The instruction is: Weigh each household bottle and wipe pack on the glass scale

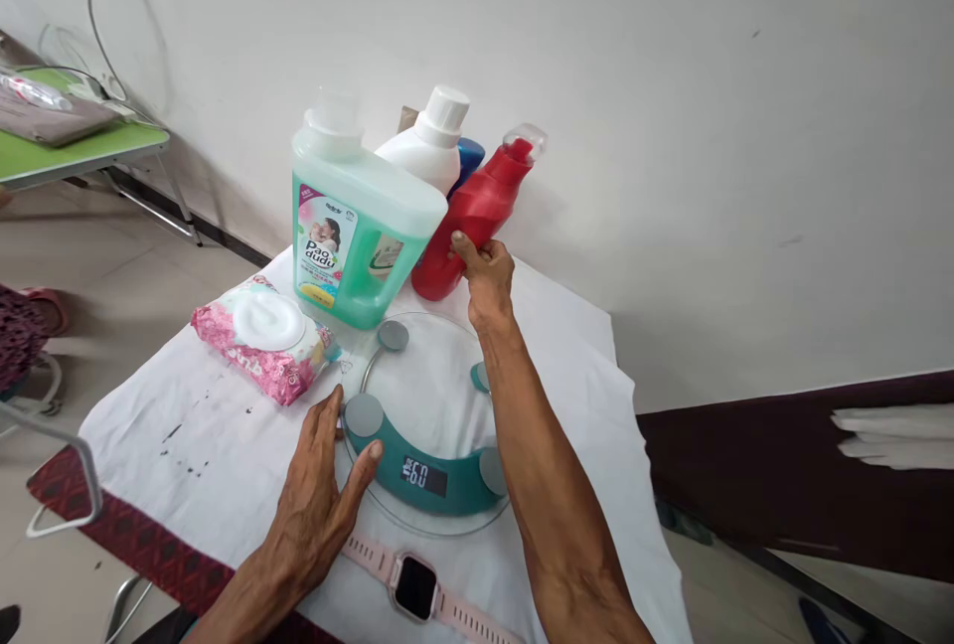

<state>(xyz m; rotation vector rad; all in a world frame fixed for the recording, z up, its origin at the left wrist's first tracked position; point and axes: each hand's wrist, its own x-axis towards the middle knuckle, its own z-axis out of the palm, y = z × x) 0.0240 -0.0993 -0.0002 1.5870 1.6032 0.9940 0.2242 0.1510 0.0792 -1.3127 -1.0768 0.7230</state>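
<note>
My right hand (486, 274) is closed round the lower body of a red bottle (477, 212) with a clear cap, which leans to the right at the back of the table. My left hand (320, 485) lies flat with fingers apart on the white cloth, touching the left rim of a round glass scale (428, 376) with a teal base and a lit display. A large green detergent jug (350, 227) stands just left of the red bottle. Behind them are a white bottle (428, 149) and a blue one (469, 157).
A pink pack of wet wipes (260, 336) lies left of the scale. A pink smartwatch (417, 584) lies at the table's near edge. The white cloth (186, 425) covers the table against a white wall. A green table (75, 152) stands at far left.
</note>
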